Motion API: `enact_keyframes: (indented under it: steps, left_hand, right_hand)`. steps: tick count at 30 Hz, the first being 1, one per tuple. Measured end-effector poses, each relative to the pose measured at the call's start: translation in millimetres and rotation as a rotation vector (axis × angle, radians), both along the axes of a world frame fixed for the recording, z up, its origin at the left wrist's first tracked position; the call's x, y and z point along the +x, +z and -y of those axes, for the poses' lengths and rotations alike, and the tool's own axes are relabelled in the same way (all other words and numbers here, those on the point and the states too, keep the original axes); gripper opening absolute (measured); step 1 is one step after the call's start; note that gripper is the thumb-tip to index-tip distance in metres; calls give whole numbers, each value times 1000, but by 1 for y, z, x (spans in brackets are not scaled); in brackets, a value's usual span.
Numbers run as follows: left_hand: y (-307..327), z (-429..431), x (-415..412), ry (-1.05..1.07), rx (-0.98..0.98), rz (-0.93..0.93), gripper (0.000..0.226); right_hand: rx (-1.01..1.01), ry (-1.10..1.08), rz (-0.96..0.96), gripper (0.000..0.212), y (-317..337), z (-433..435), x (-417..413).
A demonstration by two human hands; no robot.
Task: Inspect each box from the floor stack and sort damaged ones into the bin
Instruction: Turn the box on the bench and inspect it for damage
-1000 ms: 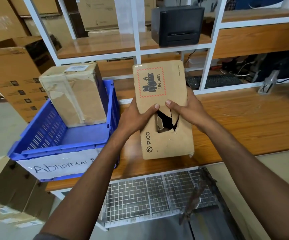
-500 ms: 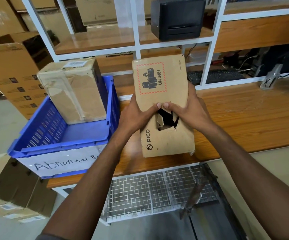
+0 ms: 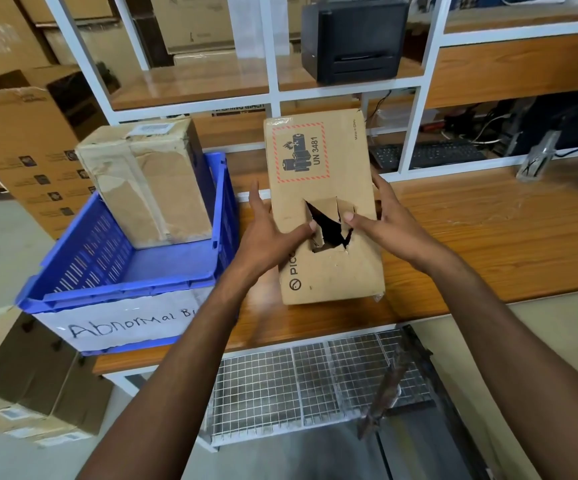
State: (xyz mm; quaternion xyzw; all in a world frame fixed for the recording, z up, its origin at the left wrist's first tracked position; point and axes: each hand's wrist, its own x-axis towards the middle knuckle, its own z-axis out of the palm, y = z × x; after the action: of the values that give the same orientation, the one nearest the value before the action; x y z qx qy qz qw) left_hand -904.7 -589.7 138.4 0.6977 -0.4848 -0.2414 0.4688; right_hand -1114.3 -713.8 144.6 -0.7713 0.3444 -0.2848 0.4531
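A brown PICO cardboard box [image 3: 329,271] with a red UN 3481 battery label stands upright over the wooden table [image 3: 488,237]. Its front has a ragged torn hole [image 3: 329,226]. My left hand [image 3: 270,233] holds the box's left side, thumb at the hole's left edge, fingers stretched up along the box edge. My right hand [image 3: 381,216] grips the right side, thumb at the hole's right edge, fingers behind the box. To the left sits the blue bin [image 3: 124,289] labelled "Abnormal", with a crumpled taped box [image 3: 149,181] inside.
A black printer [image 3: 353,36] sits on the white-framed shelf above, and a keyboard [image 3: 426,154] lies behind the table. Large cartons [image 3: 13,133] stand at far left, and more boxes [image 3: 20,375] lie on the floor under the bin. A wire shelf [image 3: 298,386] is under the table.
Both thumbs slid from above the tear to its two sides. My left hand's fingers came out from behind the box and now show along its left edge.
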Motion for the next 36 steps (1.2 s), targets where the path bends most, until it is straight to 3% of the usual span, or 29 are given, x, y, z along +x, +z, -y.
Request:
enact_keyframes:
  steps: [5,11,16,23,30,36]
  left_hand:
    - [-15,-1,1,-123,74,-71,111]
    - [-11,7,-4,-100,7,-51,107]
    - [-15,-1,-6,-135,13,-52,121]
    - [-21,2,-16,23,-88,-28,108]
    - [-24,-4,-1,-205,3,-82,119]
    - [-27,0,6,-131,-33,-133,110]
  right_hand:
    - [72,7,12,88,-24,-12,-5]
    - [39,-94,37,72,-25,-11,7]
    - [127,-5,38,95,-28,-14,5]
    - [72,-141,71,87,-30,-13,14]
    - [127,39,47,103,-29,-9,1]
    - [98,-22,73,103,-33,-10,7]
